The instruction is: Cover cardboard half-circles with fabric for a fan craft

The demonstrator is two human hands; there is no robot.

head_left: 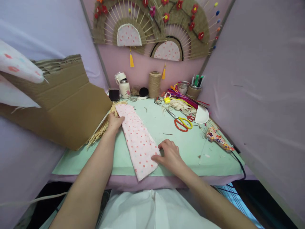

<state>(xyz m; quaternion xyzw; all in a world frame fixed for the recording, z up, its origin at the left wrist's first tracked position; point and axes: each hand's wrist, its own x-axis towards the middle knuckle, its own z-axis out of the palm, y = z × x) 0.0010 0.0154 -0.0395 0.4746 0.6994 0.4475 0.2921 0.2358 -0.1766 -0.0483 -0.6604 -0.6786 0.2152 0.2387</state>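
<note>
A long piece of pink fabric with red dots lies flat on the mint-green tabletop, its near end reaching the front edge. My left hand rests at the fabric's upper left edge, thumb against the cloth and fingers apart from it, beside a bundle of thin straw-coloured sticks. At the lower right edge, the thumb of my right hand touches the cloth, with a gap between thumb and bent fingers. Neither hand visibly grips anything.
Large cardboard leans at left, with dotted fabric over it. Scissors, a patterned glue gun with a cord, and a white half-round piece lie right. A twine spool and bottle stand behind. Decorated fans hang above.
</note>
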